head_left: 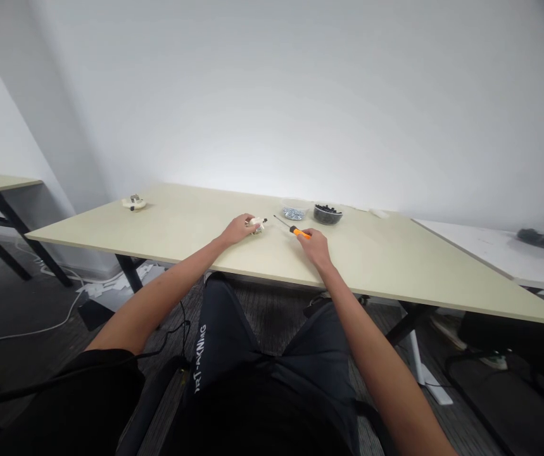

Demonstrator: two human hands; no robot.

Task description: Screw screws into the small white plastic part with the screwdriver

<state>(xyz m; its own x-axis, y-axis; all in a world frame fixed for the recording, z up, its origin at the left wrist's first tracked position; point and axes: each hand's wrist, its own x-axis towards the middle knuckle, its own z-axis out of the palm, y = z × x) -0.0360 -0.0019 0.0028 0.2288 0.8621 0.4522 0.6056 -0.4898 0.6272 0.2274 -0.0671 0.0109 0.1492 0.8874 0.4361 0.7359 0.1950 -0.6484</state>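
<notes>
Two hands: both reach out over the pale table (167, 228), forearms stretched ahead from a seated body.
Left hand (238, 229): fingers curled over a small cream-coloured part (256, 224) that rests on the tabletop; the grip looks closed around its near side, though the fingertips are too small to read clearly.
Cream part: sits at the middle of the table, with a short dark tip showing at its right end, pointing toward the screwdriver.
Right hand (316, 245): closed on the orange handle of a screwdriver (291, 228), thumb and fingers wrapped over the handle's near end.
Screwdriver axis: the long axis runs diagonally, handle at the near right, thin metal shaft at the far left; it lies low, close to the tabletop, whether touching it I cannot tell.
Screwdriver tip: points away and left, toward the cream part, ending just beside it with a small gap between.
Clear tub (294, 211): stands just beyond the shaft, filled with small silvery pieces.
Dark bowl (327, 215): just right of the tub, heaped with small black pieces.
Far left corner: another small cream object (133, 202) lies well apart from both hands.
Right side: a white table (485, 250) adjoins, bearing a dark object (540, 239).
</notes>
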